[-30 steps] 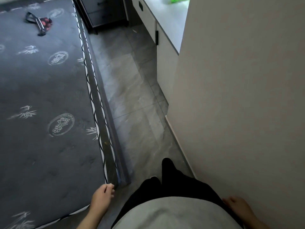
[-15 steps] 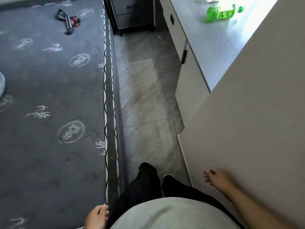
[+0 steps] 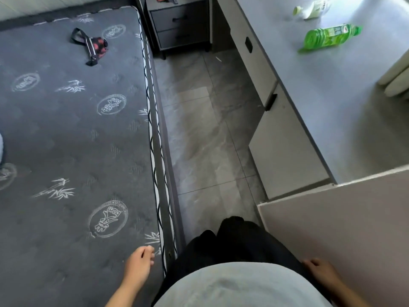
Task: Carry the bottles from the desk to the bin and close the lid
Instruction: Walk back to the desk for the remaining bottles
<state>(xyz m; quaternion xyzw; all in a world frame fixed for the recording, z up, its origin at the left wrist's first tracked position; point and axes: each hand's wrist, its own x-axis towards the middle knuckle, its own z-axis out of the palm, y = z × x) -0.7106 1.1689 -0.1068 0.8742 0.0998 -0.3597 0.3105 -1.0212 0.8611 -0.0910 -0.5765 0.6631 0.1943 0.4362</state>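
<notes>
A green plastic bottle [image 3: 330,37] lies on its side on the grey desk [image 3: 345,111] in the upper right of the frame, cap end toward the right edge. Just above it, near the top edge, a second, pale bottle [image 3: 312,8] also lies flat, partly washed out by bright light, so its details are hard to make out. Neither bottle touches the other, and both are well apart from the hands.

The left hand [image 3: 139,264] hangs at the lower centre-left, over the edge of the dark grey mattress [image 3: 66,140], fingers loosely curled and holding nothing. The right hand [image 3: 321,270] sits at the lower right beside a pale panel [image 3: 343,229], fingers relaxed and empty; whether it touches the panel cannot be told.

Between the mattress and the desk runs a strip of grey tiled floor [image 3: 203,134], with the person's dark trousers [image 3: 232,244] and light grey top [image 3: 239,286] at the bottom centre. A dark nightstand [image 3: 180,25] with two drawers stands at the top centre, at the far end of the floor strip. On the mattress in the upper left lies a small black and red strapped pouch [image 3: 94,46]. The desk front shows a drawer and a cabinet door, each with a dark handle
</notes>
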